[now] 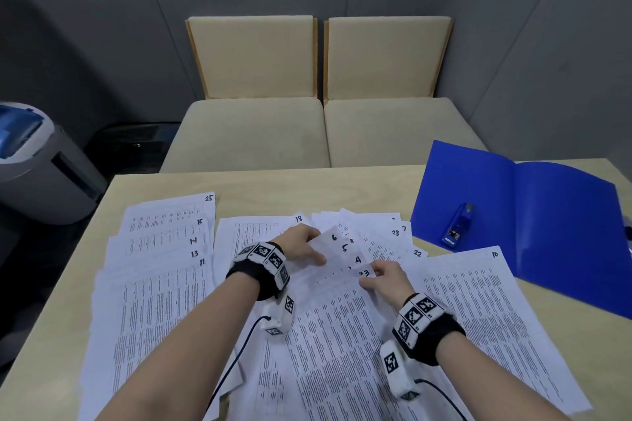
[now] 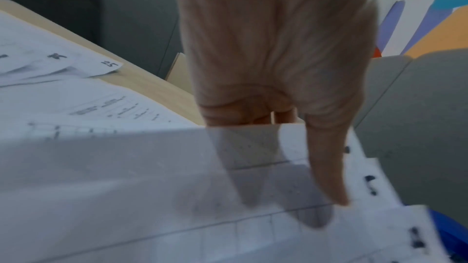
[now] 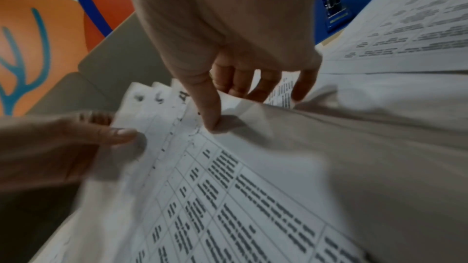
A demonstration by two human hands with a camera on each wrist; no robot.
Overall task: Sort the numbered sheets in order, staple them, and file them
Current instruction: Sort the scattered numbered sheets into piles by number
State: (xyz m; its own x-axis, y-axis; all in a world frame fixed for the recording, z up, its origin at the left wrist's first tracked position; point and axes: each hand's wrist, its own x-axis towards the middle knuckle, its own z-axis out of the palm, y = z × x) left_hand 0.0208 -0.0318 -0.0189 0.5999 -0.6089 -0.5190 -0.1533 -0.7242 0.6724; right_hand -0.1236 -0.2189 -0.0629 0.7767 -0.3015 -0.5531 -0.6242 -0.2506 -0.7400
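**Both hands held a fanned set of numbered sheets above the table**

The left hand [image 1: 301, 243] gripped a fan of white printed paper sheets [image 1: 342, 249] by its far left edge, thumb on top and the other fingers tucked beneath; in the left wrist view one finger [image 2: 326, 163] lay straight along the top sheet. The right hand [image 1: 386, 278] pinched the near right corner of the same fan, at the sheet marked 3, thumb pressed on the paper and the remaining fingers curled under it. Four handwritten numbers showed on the held fan: 6, 5, 4 and 3, stepped one behind the next.

More loose numbered sheets [image 1: 164, 249] covered the pale wooden table [image 1: 307, 184]: five in a left stack, marked 25, 15, 14, 13 and 11, others marked 18, 23, 7, 22 and 10 spread around the hands.

One open blue plastic folder [image 1: 554, 215] lay at the table's far right, with one small blue stapler [image 1: 458, 225] resting on its left leaf, well apart from both hands. Two beige cushioned chairs [image 1: 253, 96] stood behind the table.
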